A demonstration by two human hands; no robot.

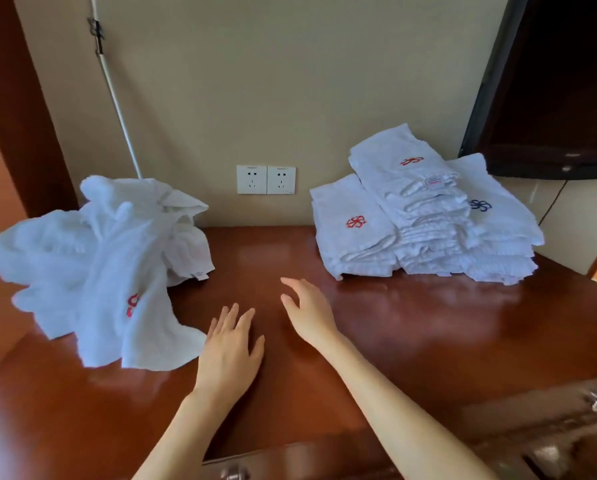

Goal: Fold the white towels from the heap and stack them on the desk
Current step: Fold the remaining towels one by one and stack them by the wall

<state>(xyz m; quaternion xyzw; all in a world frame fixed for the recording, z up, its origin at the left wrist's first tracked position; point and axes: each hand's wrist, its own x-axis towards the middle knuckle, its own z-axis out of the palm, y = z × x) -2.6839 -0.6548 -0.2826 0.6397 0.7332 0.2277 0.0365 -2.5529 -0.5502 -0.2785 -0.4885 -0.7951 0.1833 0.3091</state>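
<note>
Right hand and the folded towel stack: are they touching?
Apart. The head view shows a strip of bare desk between the right hand and the folded towel stack.

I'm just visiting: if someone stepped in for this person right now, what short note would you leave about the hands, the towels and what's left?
Left hand: open, empty, fingers straight, low over the desk.
Right hand: open, empty, just beside it.
Heap of unfolded towels: desk's left side, by the left hand.
Folded towels: stacked at the desk's back right.
Done: many towels folded and stacked.
Left: take a towel from the heap, fold it, add it to the stack; repeat until the heap is gone.
</note>
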